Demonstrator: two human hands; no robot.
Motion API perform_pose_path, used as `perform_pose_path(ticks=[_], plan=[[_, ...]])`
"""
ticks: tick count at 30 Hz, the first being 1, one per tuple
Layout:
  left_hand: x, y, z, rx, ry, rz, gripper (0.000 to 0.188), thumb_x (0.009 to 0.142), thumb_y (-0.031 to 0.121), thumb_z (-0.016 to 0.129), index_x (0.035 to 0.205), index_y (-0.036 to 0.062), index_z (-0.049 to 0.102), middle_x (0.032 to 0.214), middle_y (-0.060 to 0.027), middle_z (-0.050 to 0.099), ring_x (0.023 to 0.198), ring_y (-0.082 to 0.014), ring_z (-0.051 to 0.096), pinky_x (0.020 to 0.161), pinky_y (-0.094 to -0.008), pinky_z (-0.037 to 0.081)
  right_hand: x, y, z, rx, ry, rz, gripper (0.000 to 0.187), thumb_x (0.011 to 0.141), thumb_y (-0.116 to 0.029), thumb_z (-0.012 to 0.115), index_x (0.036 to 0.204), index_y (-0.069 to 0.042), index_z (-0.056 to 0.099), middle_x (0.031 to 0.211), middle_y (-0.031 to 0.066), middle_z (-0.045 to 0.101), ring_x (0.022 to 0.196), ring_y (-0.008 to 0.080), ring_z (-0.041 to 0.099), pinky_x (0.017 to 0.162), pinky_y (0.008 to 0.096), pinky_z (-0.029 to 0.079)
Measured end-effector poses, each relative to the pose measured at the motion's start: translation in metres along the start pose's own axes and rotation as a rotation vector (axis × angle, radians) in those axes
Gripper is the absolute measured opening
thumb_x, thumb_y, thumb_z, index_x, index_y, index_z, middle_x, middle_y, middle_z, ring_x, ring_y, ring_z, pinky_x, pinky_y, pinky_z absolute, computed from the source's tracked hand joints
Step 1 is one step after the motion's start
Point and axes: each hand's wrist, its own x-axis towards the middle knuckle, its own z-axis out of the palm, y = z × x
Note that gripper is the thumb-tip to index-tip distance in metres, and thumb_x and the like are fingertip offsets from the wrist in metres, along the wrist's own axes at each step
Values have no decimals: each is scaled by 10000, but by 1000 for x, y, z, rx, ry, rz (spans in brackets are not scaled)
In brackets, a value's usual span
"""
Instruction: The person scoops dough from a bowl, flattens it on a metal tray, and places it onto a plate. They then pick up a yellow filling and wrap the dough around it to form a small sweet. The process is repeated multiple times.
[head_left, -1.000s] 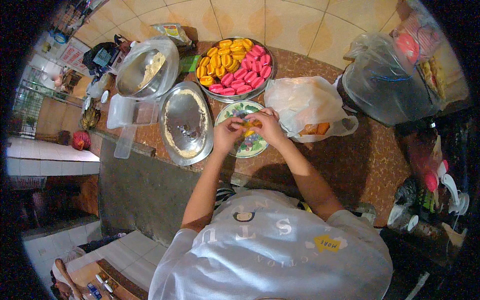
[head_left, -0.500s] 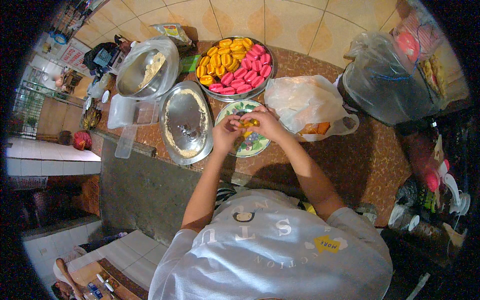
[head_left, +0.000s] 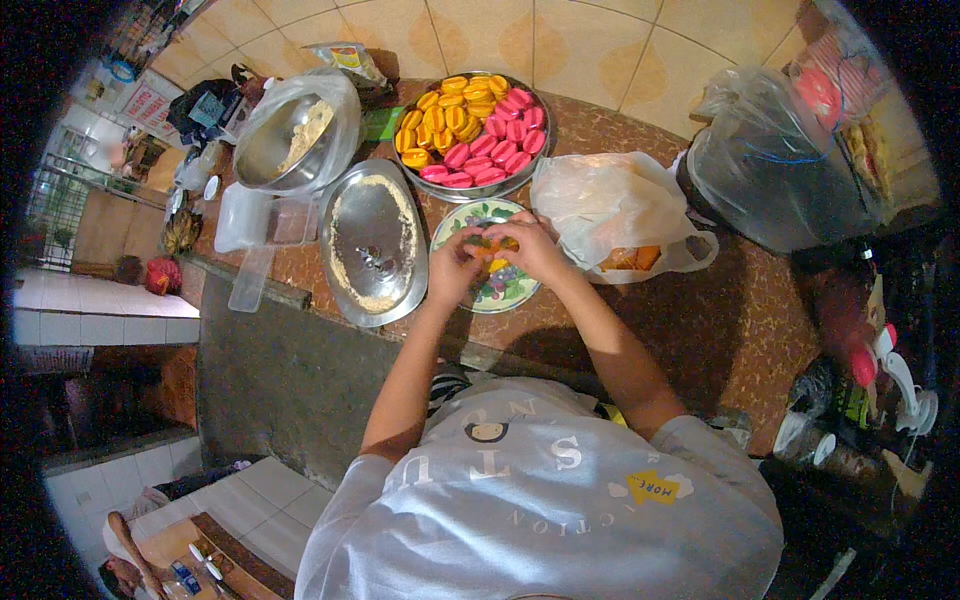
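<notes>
Steel bowl: mine (head_left: 258,172) sits at the upper left in clear plastic, pale powder inside.
Oval tray: left of centre, the oval tray (head_left: 375,222) carries a ring of powder.
Left fingers: my left hand (head_left: 452,264) is curled at the middle of the frame, thumb and fingertips drawn close on the yellow piece (head_left: 495,246).
Round pan: above my hands, the round pan (head_left: 490,194) holds shiny yellow pieces (head_left: 435,118) and pink pieces (head_left: 500,145).
Flowered plate: beneath my fingers, the plate (head_left: 500,300); I judge the step is working the piece's covering by hand.
Right fingers: my right hand (head_left: 530,250) pinches the same piece, gap nearly closed; next calls, I think, for a light, even two-handed pinch.
White bag: right of centre, the bag (head_left: 600,195) lies just beside my right hand.
</notes>
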Motion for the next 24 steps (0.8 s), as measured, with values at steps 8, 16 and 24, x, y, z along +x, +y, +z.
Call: perform_pose_path(ticks=[8,16,24], plan=[[2,-4,4,85,107,24,434,699,-17,777,1105,35,634,791,-82,722,685,-104,662,621,-253,525,-6,12,3,-52,4,45,431,680,-172,793,1087,-261,682,983,-65,674,1062,226,524,954,455,315],[3,4,2,183,139,42,485,633,15,831,1085,45,656,752,-77,711,671,-111,662,625,-261,523,0,6,-3,-40,-40,43,422,710,-181,781,1111,-262,677,934,-81,697,1096,224,515,976,460,299],[3,3,-2,159,99,17,488,656,-1,820,1111,69,658,767,-50,700,674,-90,641,624,-256,515,-7,5,5,-21,-22,14,404,728,-199,767,1118,-248,677,950,-84,704,1093,229,528,983,457,312]])
